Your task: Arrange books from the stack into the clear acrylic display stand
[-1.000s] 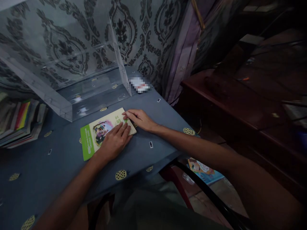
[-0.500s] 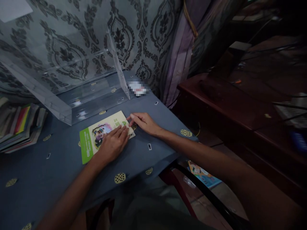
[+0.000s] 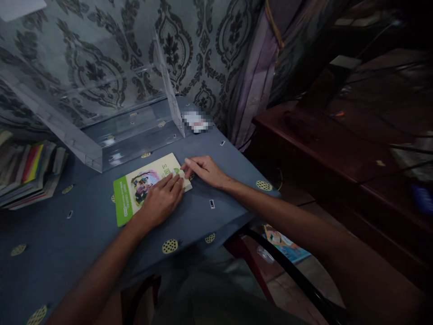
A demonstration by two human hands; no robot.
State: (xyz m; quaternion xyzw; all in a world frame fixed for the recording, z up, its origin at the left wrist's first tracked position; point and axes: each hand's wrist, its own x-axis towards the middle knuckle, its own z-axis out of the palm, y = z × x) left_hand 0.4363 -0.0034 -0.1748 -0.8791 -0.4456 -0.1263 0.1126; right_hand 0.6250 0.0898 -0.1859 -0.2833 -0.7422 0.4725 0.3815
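Blue tblcloth (image 3: pixel 86 239), purple curtain (image 3: pixel 252 90); L hand (image 3: pixel 164 197) flat on bk (image 3: pixel 145 181); R hand (image 3: pixel 204 170): grip unclear.

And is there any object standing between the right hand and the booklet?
Nothing visible does: the right hand is at the edge of the booklet, and the left hand lies on it, close by.

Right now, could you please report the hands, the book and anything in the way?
Left hand palm-down on book; right hand at its right edge, contact unclear. Book lying on table. Transparent stand behind it, not blocking.
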